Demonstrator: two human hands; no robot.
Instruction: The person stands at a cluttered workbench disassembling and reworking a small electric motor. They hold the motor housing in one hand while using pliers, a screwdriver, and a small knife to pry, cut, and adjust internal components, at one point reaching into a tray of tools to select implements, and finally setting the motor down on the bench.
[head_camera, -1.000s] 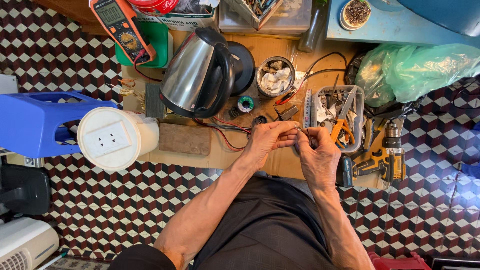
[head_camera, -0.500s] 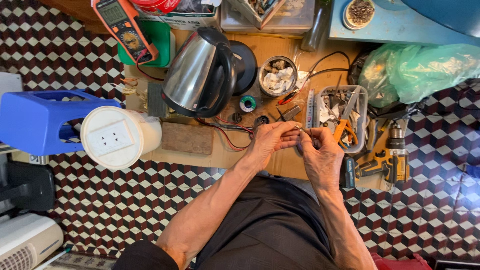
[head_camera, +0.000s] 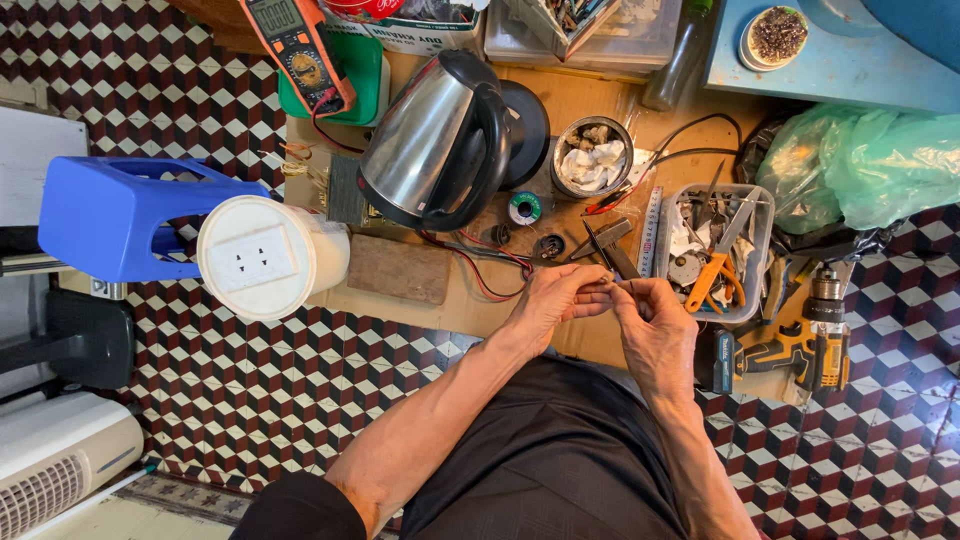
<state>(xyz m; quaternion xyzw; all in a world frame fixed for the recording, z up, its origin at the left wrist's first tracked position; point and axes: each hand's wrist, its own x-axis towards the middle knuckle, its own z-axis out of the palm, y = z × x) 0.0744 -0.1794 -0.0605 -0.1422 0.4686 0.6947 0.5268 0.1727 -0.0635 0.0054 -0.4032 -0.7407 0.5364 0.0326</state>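
Head view: looking down at my 2 hands over the wooden board (head_camera: 420, 300), lap below.
L hand (head_camera: 556, 298): fingers curled in, tips pinched on a small part (head_camera: 607, 284) btw both hands; too small to tell what it is.
R hand (head_camera: 655, 325): thumb + fingers closed to a pinch at the same part, from the other side.
Part pos: at the fingertips, just over the board's near edge, right of centre.
Axis: can't tell, mostly hidden by fingers.
Nearer hand: both touching it, equal.
Beyond hands: red wires (head_camera: 478, 262) run from L hand side toward kettle (head_camera: 432, 140); pliers (head_camera: 606, 248) lie just past fingertips.
R side: parts tray (head_camera: 765, 235) near R hand, drill (head_camera: 800, 345) beside it.
L side: white socket tub (head_camera: 262, 258), well apart.
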